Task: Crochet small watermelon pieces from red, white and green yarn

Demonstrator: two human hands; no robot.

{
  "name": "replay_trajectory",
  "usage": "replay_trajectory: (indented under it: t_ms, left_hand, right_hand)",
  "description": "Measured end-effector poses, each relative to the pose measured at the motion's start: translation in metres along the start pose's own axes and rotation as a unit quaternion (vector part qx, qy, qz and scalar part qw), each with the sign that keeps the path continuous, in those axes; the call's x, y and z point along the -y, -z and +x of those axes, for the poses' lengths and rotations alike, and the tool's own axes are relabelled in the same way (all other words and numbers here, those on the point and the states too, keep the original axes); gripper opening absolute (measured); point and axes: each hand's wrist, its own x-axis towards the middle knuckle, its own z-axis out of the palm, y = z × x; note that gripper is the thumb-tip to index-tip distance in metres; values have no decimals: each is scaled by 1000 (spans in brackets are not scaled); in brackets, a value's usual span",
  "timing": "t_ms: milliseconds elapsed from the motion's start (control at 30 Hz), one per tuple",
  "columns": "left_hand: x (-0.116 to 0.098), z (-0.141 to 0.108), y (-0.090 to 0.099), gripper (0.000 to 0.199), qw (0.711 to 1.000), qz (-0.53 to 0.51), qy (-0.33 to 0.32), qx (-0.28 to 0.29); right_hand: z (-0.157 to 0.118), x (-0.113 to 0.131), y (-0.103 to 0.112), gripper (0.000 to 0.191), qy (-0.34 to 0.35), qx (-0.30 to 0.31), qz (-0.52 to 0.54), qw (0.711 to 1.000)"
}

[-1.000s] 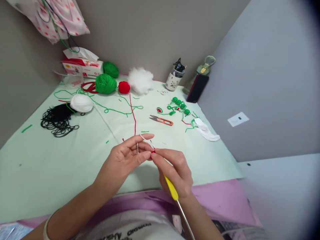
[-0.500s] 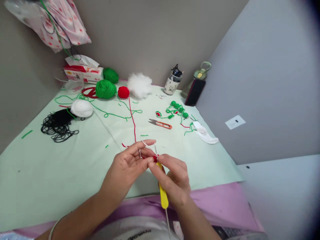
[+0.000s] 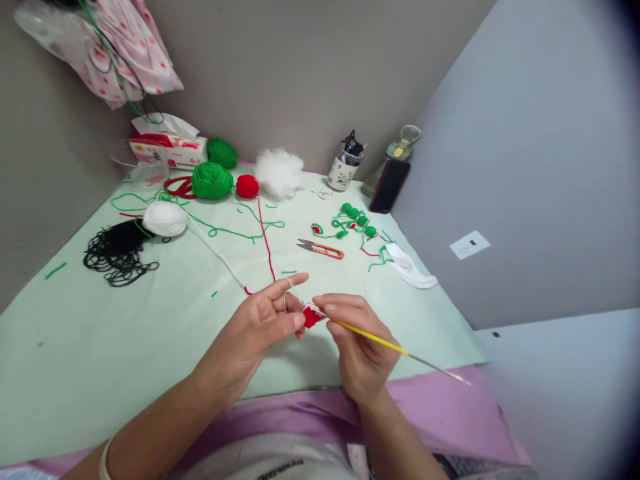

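Observation:
My left hand pinches a small red crochet piece with a white edge between thumb and fingers. White yarn runs from the white ball to this hand and loops round its raised index finger. In my right hand is a crochet hook with a yellow handle, held like a pen. Its tip meets the top edge of the red piece, and its bare metal end points to the lower right. A red strand leads from the red yarn ball toward my left hand.
Orange-handled thread snips lie beyond my hands. Several small green crocheted pieces are to the right, near a phone leaning on a bottle. Green yarn balls, white stuffing and black yarn lie farther back and left.
The hook has swung from pointing down toward me to slanting right. My right hand has turned and shifted slightly right, and more of the red piece shows. The white yarn looks tauter.

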Motion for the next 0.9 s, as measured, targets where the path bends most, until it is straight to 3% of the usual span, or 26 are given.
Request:
replay_trajectory:
  t_ms: [267,400,633,733,867,900]
  left_hand:
    - [-2,1,9,51,996,74,-43,9]
    - [-1,0,2,44,990,118,-70,-23]
    - [5,-1,-2,34,989,124,-72,-27]
    - [8,0,-2,35,994,79,-69,-30]
    - [9,4,-3,41,999,-19,-26,-29]
    - [9,5,-2,39,999,-43,-4,-20]
  right_hand:
    - [5,2,8,11,-148,-32,161,975]
    - [8,-1,6,14,-177,-3,188,966]
    - [4,7,-4,18,-93,-3,25,995]
    - [0,7,-7,24,-57,13,-44,997]
    - [-6,4,-9,38,75,33,-155,984]
    - [-5,3,-9,38,61,38,-143,987]
